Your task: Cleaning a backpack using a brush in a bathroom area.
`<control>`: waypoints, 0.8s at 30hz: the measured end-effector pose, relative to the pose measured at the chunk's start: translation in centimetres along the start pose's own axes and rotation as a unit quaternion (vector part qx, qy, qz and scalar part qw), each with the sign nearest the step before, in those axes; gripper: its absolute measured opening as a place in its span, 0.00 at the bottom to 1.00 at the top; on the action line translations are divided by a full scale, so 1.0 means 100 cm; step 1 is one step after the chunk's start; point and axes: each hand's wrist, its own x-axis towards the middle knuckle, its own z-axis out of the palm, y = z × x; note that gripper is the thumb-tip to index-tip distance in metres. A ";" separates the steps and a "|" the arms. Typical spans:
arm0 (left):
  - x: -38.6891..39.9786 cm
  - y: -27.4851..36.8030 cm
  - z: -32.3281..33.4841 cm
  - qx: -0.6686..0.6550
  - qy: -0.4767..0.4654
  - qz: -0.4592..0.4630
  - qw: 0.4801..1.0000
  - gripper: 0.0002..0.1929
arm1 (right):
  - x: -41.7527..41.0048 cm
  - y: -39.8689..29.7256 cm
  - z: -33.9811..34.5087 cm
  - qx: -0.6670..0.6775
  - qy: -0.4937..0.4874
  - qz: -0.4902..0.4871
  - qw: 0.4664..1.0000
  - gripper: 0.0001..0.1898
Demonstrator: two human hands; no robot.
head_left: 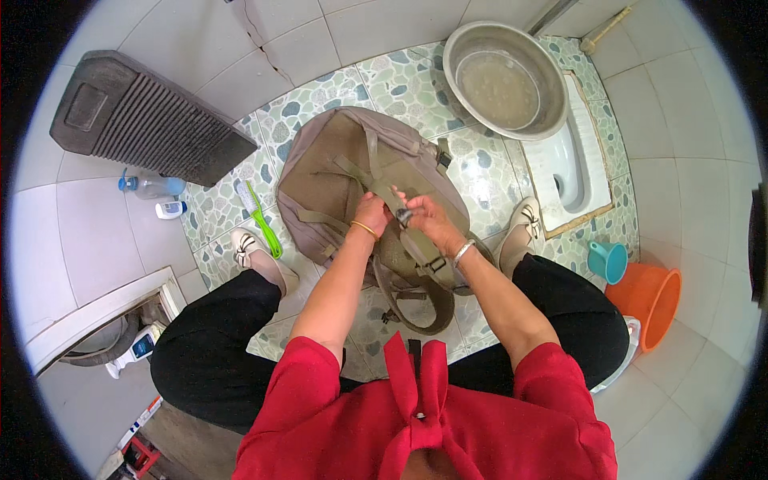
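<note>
A large khaki-brown backpack (324, 162) lies on the tiled floor between my feet, its straps facing up. My left hand (373, 215) grips a webbing strap (384, 191) near the middle of the bag. Just to its right, my right hand (429, 221) pinches the same strap at a dark buckle (403, 216). A padded shoulder strap (420, 246) with a second buckle (433, 264) runs below my right hand. Another strap (441, 312) loops onto the floor close to me. The fingertips of both hands are partly hidden by the strap.
A dark ridged washboard (156, 120) leans at the left wall above a plastic bottle (153, 186) and a green-handled brush (264, 228). A metal basin (504, 78) of cloudy water rests partly over a squat toilet (576, 174). A teal cup (608, 263) and orange bucket (651, 306) stand right.
</note>
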 end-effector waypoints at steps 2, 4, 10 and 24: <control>-0.001 0.014 0.010 -0.033 -0.023 -0.029 0.999 0.06 | -0.007 0.002 -0.003 -0.006 -0.045 0.008 0.999 0.13; 0.001 0.031 0.003 -0.065 -0.040 -0.047 0.996 0.07 | -0.014 -0.003 0.009 0.009 -0.111 0.008 0.994 0.10; 0.032 0.042 -0.026 -0.120 -0.050 -0.039 0.991 0.09 | -0.016 -0.025 0.020 -0.003 -0.188 0.007 0.982 0.07; 0.070 0.118 -0.080 0.179 0.009 0.101 0.979 0.12 | -0.001 0.079 -0.009 -0.268 -0.027 -0.005 0.963 0.20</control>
